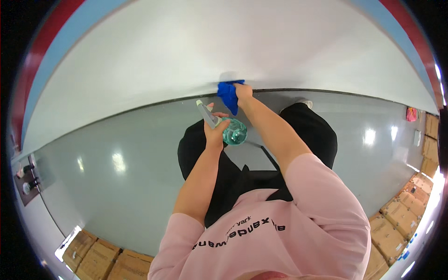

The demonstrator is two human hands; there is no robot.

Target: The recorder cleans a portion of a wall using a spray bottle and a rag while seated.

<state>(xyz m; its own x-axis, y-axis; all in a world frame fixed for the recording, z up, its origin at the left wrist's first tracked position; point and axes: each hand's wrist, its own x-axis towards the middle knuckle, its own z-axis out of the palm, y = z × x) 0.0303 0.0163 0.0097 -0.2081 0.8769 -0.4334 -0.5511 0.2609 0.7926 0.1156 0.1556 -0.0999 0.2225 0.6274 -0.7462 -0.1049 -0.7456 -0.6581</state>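
Left grip (215, 133) clasps sprayer (235, 132), axis slanting, nozzle (199, 102) forward-left; right grip (244, 95) clutches cloth (227, 96).

The room is bright. White spots of light shine on the smooth gray floor (102, 196), on the left and the right. A soft shadow lies on the white wall (224, 42) beside the blue cloth (227, 95). The far right edge glares white. Straight lines bend like a bow, the corners are black, and small things near the rim look fuzzy.
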